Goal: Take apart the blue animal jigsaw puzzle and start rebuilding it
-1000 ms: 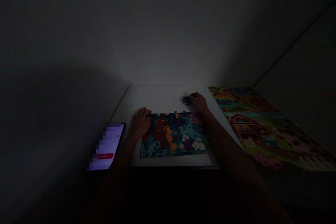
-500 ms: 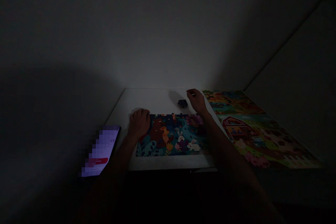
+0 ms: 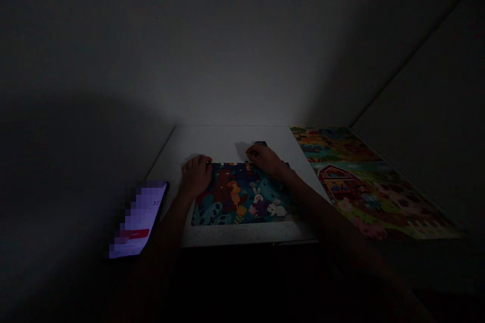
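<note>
A jigsaw puzzle [image 3: 227, 202] with bears, a fox-like animal, white rabbits and leaves lies on the white tabletop [image 3: 212, 136]. Across its upper left corner rests my left hand [image 3: 196, 176], open, fingers laid down on the table and the puzzle's edge. My right hand [image 3: 261, 157] is over the puzzle's upper edge, fingers drawn together and pointing left. Whatever is in its fingertips is too dark and small to make out. Just behind that hand are dark puzzle pieces [image 3: 260, 143], partly covered by it.
On the right lie a farm picture puzzle [image 3: 364, 197] and another colourful animal picture [image 3: 329, 144] beyond it. A lit phone [image 3: 142, 217] stands left of my left forearm. A wall [image 3: 235, 60] rises behind the table. The room is dim.
My right hand has moved left and nearer, from beside the dark pieces to the puzzle's upper edge. My left hand stays at the corner. The view has shifted slightly.
</note>
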`<action>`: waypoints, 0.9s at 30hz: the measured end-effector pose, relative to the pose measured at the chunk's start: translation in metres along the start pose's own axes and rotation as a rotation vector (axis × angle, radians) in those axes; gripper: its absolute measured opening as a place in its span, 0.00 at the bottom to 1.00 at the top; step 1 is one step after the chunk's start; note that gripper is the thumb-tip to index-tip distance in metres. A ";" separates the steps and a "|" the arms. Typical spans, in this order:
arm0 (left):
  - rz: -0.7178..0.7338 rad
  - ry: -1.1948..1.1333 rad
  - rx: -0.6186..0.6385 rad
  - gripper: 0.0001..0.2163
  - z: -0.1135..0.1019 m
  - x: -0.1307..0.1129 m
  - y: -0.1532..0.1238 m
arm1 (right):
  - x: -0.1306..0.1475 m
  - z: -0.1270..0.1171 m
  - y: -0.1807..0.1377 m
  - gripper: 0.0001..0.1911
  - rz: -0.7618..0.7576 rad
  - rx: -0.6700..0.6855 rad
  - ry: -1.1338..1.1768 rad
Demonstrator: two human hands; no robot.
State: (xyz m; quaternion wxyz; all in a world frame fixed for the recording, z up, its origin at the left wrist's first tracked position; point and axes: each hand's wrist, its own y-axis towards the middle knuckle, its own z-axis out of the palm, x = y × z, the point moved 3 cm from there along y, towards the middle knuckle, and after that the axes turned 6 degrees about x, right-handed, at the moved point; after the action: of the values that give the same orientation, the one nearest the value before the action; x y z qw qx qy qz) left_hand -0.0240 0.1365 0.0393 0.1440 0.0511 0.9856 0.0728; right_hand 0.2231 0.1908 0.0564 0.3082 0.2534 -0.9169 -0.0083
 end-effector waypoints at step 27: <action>-0.055 -0.567 -0.084 0.19 -0.010 0.009 -0.006 | 0.000 0.020 -0.009 0.08 -0.075 0.059 0.156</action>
State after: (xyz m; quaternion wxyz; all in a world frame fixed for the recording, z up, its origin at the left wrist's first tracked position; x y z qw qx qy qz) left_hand -0.0361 0.1308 0.0449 0.4177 0.0366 0.9031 0.0926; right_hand 0.2164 0.1802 0.0387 0.3705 0.2964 -0.8799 0.0267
